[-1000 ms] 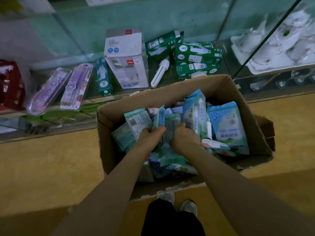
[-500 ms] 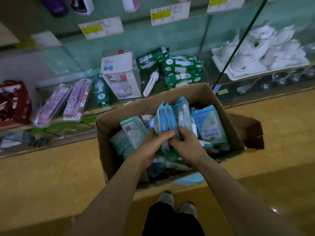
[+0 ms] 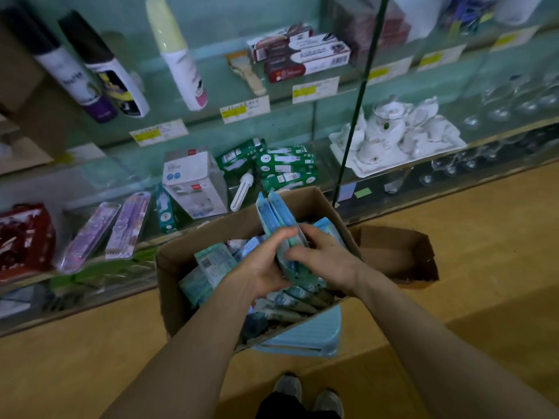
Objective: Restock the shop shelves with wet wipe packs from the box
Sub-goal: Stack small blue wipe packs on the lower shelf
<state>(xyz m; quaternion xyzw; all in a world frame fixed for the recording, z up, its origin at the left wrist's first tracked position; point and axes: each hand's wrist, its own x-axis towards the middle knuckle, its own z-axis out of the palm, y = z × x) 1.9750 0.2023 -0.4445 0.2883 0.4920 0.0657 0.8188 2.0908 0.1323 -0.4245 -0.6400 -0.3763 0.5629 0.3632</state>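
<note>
Left grip (image 3: 264, 267), right grip (image 3: 328, 258) clasp wipe packs (image 3: 272, 213)

Dim, greenish light throughout. Underfoot, a yellow-brown floor (image 3: 75, 358). Ahead, tiered glass shelves (image 3: 121, 179) against a pale green back wall (image 3: 227, 13), split by a dark slanting strut (image 3: 358, 101). Along the shelf edges, white price labels (image 3: 244, 108) with yellow patches. On the shelves: spray cans (image 3: 102, 74), green cartons (image 3: 284, 164), a white tea set (image 3: 396, 131), clear glasses (image 3: 514, 98).

box (image 3: 174, 285) before the shelves (image 3: 205, 124), wipe packs (image 3: 215, 261) inside, bulb cartons (image 3: 284, 165) behind it, tea set (image 3: 393, 137) further right
</note>
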